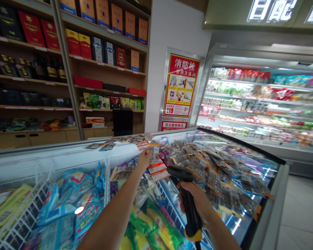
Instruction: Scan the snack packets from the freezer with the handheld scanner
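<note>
My right hand (pixel 197 198) is wrapped round the grip of a black barcode scanner (pixel 190 208), whose head points toward my left hand. My left hand (pixel 144 158) pinches a small flat packet (pixel 154 155) with a barcode on its face and an orange edge. Beneath that packet lies an orange-and-white card (pixel 158 172). To the right, a large heap of similar grey packets (pixel 223 184) with orange or blue edges covers the freezer's glass lid. More of them lie along the back rim, and a loose packet (pixel 122 173) rests left of my left hand.
Below my arms, the chest freezer holds green-and-yellow bags (pixel 148 222), blue bags (pixel 85 198) and white wire baskets (pixel 23 211). Shelves of boxes (pixel 95 47) stand behind, left of a red wall poster (pixel 182 85). A lit refrigerated display (pixel 263 104) stands back right.
</note>
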A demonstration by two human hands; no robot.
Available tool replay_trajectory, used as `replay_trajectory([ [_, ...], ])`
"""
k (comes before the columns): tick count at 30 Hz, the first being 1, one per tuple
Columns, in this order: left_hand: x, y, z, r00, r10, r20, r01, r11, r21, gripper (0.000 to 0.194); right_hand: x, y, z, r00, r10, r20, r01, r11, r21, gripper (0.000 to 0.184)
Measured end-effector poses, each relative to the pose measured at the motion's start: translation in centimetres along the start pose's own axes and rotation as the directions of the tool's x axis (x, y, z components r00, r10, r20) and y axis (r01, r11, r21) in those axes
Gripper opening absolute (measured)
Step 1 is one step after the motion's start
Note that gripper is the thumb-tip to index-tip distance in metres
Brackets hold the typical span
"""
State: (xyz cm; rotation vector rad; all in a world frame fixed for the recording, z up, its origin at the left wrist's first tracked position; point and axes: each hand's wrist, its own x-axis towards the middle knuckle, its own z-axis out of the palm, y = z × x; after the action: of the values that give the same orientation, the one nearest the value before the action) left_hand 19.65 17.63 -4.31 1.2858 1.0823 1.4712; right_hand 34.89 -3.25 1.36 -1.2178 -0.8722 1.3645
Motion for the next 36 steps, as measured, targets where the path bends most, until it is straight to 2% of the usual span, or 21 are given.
replay_trajectory([
  [4,0.4,-0.7,-0.1,0.998,0.045,0.033,-0.044,0.999,-0.019,0.040,-0.1,0.0,-0.1,1.000,-0.001,0.028,0.001,1.000,0.006,0.023],
  [9,0.7,-1.2,-0.1,0.999,0.036,0.021,-0.035,0.998,-0.047,0.041,0.0,-0.1,0.1,1.000,0.003,0.021,-0.003,1.000,0.008,0.026],
  [19,-0.2,0.0,0.2,0.999,0.017,0.040,-0.012,0.992,-0.123,0.041,0.0,-0.2,0.4,0.999,0.011,0.048,-0.013,0.999,0.037,0.024],
  [25,-0.4,0.6,0.2,1.000,0.004,-0.029,-0.007,0.994,-0.112,0.041,0.3,-0.2,-0.4,0.998,-0.063,-0.016,0.063,0.998,0.023,0.024],
  [28,-0.8,1.6,0.5,0.998,-0.008,-0.063,0.003,0.997,-0.083,0.041,0.4,-0.6,-1.7,0.989,-0.118,-0.093,0.120,0.993,0.018,0.025],
  [31,-1.6,3.1,1.7,0.998,0.001,-0.069,-0.007,0.996,-0.083,0.036,0.4,-1.5,-4.1,0.962,-0.166,-0.215,0.169,0.986,-0.005,0.024],
  [33,-2.3,4.1,3.2,0.999,-0.004,-0.044,-0.001,0.995,-0.097,0.030,0.2,-2.2,-6.2,0.933,-0.194,-0.305,0.191,0.981,-0.040,0.024],
  [36,-3.4,5.3,6.8,1.000,-0.017,0.019,0.019,0.997,-0.074,0.024,-0.3,-3.3,-9.5,0.881,-0.207,-0.425,0.195,0.978,-0.070,0.025],
])
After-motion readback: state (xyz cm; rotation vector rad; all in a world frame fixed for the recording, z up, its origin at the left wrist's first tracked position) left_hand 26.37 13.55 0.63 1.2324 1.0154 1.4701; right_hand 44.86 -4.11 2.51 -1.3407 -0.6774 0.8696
